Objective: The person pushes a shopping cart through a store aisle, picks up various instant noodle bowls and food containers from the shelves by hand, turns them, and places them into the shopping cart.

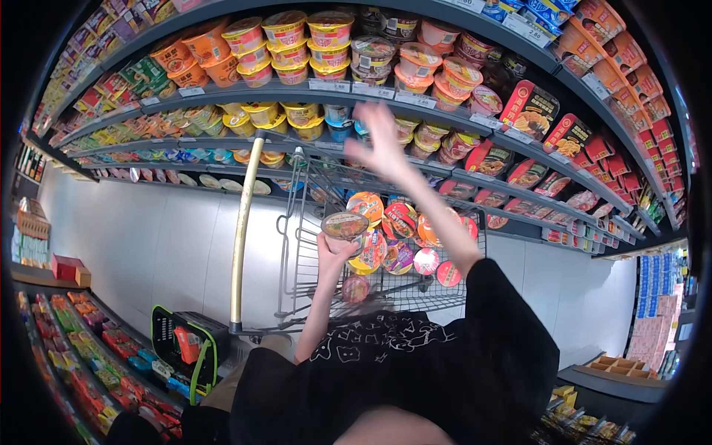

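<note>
A clear-lidded noodle bowl point(345, 224) is in my left hand point(334, 252), held over the left part of the metal shopping cart point(437, 300). My right hand point(380, 141) is raised in front of the shelves, its fingers apart and slightly blurred, with nothing visible in it. It is nearest to the blue cups point(338, 122) on the second shelf. Several round instant noodle tubs lie in the cart, among them a red one point(400, 220), an orange one point(365, 208), a purple one point(399, 256) and a small pink one point(426, 261).
Curved shelves point(445, 111) of noodle cups and boxes span the front. The cart's pale handle bar point(247, 230) stands to the left. A black basket with green handles point(185, 345) is at lower left, beside another person's dark clothing. More shelves point(89, 371) line the lower left.
</note>
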Demonstrator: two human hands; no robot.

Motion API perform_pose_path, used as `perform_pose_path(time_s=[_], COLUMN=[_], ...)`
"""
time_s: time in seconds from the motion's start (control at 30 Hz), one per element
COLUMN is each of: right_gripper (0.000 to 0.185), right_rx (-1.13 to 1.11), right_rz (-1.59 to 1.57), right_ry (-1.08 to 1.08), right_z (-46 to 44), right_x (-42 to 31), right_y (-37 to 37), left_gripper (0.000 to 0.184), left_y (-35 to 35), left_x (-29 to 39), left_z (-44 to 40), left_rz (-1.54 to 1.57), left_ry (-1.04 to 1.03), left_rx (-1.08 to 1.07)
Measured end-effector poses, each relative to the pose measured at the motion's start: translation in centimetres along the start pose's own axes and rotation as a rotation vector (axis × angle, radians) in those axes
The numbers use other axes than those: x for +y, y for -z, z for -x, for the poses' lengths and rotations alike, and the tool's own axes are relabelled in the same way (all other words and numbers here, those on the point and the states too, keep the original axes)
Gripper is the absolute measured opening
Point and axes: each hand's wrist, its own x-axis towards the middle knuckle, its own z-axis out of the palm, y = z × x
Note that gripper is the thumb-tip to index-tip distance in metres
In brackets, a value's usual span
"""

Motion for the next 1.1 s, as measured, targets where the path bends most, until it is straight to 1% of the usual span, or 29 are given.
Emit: perform_pose_path(time_s=[0.03, 0.07, 0.1, 0.13, 0.17, 0.2, 0.27, 0.3, 0.33, 0.4, 0.43, 0.47, 0.53, 0.57, 0.6, 0.63, 0.67, 0.7, 0.73, 0.77, 0.8, 0.87, 0.9, 0.93, 1.0, 1.03, 1.07, 1.1], right_gripper=[0.064, 0.065, 0.067, 0.07, 0.074, 0.074, 0.076, 0.075, 0.075, 0.073, 0.068, 0.067, 0.066, 0.065, 0.063, 0.064, 0.066, 0.067, 0.067, 0.07, 0.063, 0.065, 0.067, 0.067, 0.067, 0.068, 0.054, 0.057], right_rx=[-0.197, -0.388, -0.505, -0.596, -0.61, -0.608, -0.599, -0.542, -0.539, -0.51, -0.421, -0.307, -0.087, -0.035, 0.02, 0.04, 0.116, 0.143, 0.126, 0.141, 0.073, -0.013, -0.089, -0.096, -0.042, -0.149, -0.134, -0.025], right_rz=[-0.155, -0.257, -0.411, -0.521, -0.587, -0.587, -0.694, -0.622, -0.624, -0.445, -0.481, -0.386, -0.24, -0.156, -0.19, -0.113, 0.005, 0.08, 0.12, 0.145, 0.267, 0.243, 0.236, 0.233, 0.121, -0.012, 0.077, 0.165], right_ry=[0.001, -0.065, -0.215, -0.287, -0.371, -0.371, -0.429, -0.344, -0.35, -0.289, -0.291, -0.238, -0.131, -0.066, -0.071, -0.069, -0.011, -0.001, -0.014, 0.006, -0.068, -0.091, -0.165, -0.163, -0.037, -0.17, -0.149, -0.148], right_z=[4.1, 7.5, 10.2, 12.9, 14.1, 13.9, 13.6, 14.4, 14.6, 13.9, 12.8, 10.6, 5.1, 1.6, -1.8, -5.0, -8.0, -10.5, -13.0, -14.9, -16.3, -18.9, -19.7, -20.2, -20.5, -20.2, -19.9, -19.5], right_x=[-0.6, -2.3, -4.7, -4.8, -5.0, -5.7, -7.1, -6.8, -6.6, -5.4, -3.9, -3.0, 0.1, 1.3, 2.2, 3.8, 5.5, 6.2, 7.5, 8.6, 8.3, 9.5, 9.8, 10.3, 12.4, 12.9, 12.3, 11.8], right_y=[-1.1, -1.1, 0.0, -0.5, 0.1, 1.8, 5.2, 4.9, 5.1, 5.3, 5.0, 5.6, 6.1, 7.0, 7.6, 7.5, 6.9, 6.7, 6.2, 5.7, 5.9, 5.4, 5.1, 4.5, 2.7, 2.2, 2.0, 2.0], left_gripper=[0.07, 0.07, 0.073, 0.075, 0.082, 0.082, 0.085, 0.085, 0.088, 0.097, 0.101, 0.101, 0.094, 0.088, 0.088, 0.085, 0.082, 0.082, 0.077, 0.072, 0.072, 0.065, 0.06, 0.06, 0.056, 0.052, 0.049, 0.047], left_y=[-0.2, -0.3, -0.5, -0.4, -0.4, -0.5, -0.6, -0.9, -1.4, -2.9, -3.6, -3.7, -4.0, -3.9, -3.6, -3.3, -3.0, -2.7, -2.4, -2.1, -1.7, -1.0, -1.0, -0.6, 0.3, 0.6, 0.8, 1.2], left_x=[-0.5, -0.6, -0.7, -0.8, -0.3, -0.3, -0.1, 0.0, 0.0, 0.8, 1.5, 1.5, 1.1, 0.6, 0.0, -0.6, -0.9, -0.9, -0.9, -0.9, -1.0, -1.2, -0.8, -1.0, -1.5, -1.6, -2.3, -3.1], left_z=[-0.1, -0.1, -0.2, -0.1, 0.2, 0.2, 0.4, 0.6, 0.9, 1.6, 1.8, 1.5, 1.1, 0.9, 0.8, 0.6, 0.5, 0.5, 0.7, 0.9, 0.9, 1.1, 1.4, 1.3, 1.2, 1.2, 1.0, 0.7], left_rz=[-0.04, -0.039, -0.124, -0.212, -0.255, -0.256, -0.147, -0.151, -0.074, 0.083, 0.01, 0.007, -0.086, -0.103, -0.101, -0.09, -0.082, -0.085, -0.098, -0.11, -0.113, -0.076, -0.084, -0.08, -0.122, -0.108, -0.087, -0.13], left_ry=[-0.073, -0.076, -0.166, -0.252, -0.237, -0.238, -0.091, -0.086, -0.079, -0.07, -0.066, -0.068, -0.082, -0.076, -0.076, -0.056, -0.039, -0.044, -0.045, -0.046, -0.05, -0.048, -0.021, -0.018, -0.048, -0.01, -0.005, -0.029], left_rx=[0.013, 0.011, -0.032, -0.075, -0.158, -0.16, -0.382, -0.386, -0.426, -0.503, -0.478, -0.48, -0.441, -0.43, -0.429, -0.434, -0.437, -0.432, -0.422, -0.413, -0.405, -0.372, -0.325, -0.318, -0.323, -0.312, -0.3, -0.298])
